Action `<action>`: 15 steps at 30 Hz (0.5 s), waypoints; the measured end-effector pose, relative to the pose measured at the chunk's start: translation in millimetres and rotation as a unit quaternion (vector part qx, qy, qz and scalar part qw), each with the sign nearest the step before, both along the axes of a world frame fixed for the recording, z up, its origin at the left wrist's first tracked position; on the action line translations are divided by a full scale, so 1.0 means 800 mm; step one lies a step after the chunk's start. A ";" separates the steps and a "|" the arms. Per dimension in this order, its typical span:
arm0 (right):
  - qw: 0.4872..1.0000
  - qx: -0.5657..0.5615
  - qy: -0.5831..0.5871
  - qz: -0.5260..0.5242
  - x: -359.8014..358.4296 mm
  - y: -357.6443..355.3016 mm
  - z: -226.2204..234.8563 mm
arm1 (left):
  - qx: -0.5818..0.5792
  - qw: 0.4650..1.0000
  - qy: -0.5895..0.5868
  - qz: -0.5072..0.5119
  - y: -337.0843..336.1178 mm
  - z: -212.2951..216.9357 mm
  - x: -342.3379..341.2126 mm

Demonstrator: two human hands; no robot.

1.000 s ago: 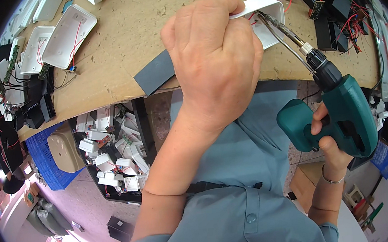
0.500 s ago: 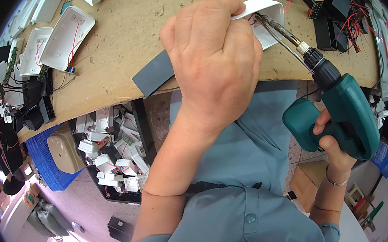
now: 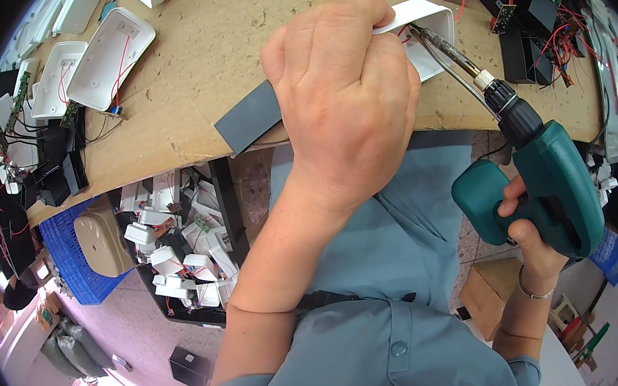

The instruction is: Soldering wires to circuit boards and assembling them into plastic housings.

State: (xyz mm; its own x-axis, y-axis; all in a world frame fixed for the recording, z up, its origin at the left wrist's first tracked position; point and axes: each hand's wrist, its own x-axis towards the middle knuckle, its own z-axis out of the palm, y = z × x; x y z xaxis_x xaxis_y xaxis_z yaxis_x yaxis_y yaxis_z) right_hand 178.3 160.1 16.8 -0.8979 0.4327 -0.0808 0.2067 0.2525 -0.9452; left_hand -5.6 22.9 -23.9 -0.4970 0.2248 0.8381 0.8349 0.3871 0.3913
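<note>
My left hand (image 3: 348, 104) is closed on a white plastic housing (image 3: 421, 9), holding it over the workbench. In my right hand (image 3: 531, 232) is a green gun-shaped soldering iron (image 3: 558, 172), gripped by its handle. The iron's metal tip and a thin tube beside it reach into the open side of the housing, close to a red wire; whether the tip touches it I cannot tell. A flat dark grey piece (image 3: 249, 120) lies on the bench beside my left hand, partly covered by it.
White shells with red wires (image 3: 115, 59) lie at the far left. Black casings, circuit boards and wires (image 3: 530, 23) are piled at the far right. Below the bench edge, a black crate (image 3: 231, 209) holds several white parts, next to a beige stool (image 3: 101, 239) and a blue basket (image 3: 72, 258).
Both hands keep nearly the same pose. My left hand and the housing appear shifted very slightly to the right, and the iron's tip stays inside the housing.
</note>
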 end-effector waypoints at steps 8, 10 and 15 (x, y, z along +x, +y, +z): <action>1.000 0.010 0.016 0.021 -0.003 0.000 0.001 | -0.011 1.000 -0.009 0.000 0.001 -0.008 -0.004; 1.000 0.004 0.010 0.012 -0.002 -0.002 0.003 | -0.010 1.000 -0.012 -0.001 0.002 -0.008 -0.003; 1.000 0.018 0.012 0.013 0.001 -0.001 0.002 | -0.005 1.000 -0.010 0.000 -0.003 -0.002 -0.003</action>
State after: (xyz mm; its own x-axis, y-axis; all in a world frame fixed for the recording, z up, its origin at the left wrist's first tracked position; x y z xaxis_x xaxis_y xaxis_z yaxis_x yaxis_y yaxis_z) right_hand 178.9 159.4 18.3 -0.9101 0.4120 -0.0432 0.1763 0.2909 -0.9404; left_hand -7.8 20.6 -25.2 -0.5137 0.2334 0.8256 0.8272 0.3901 0.4044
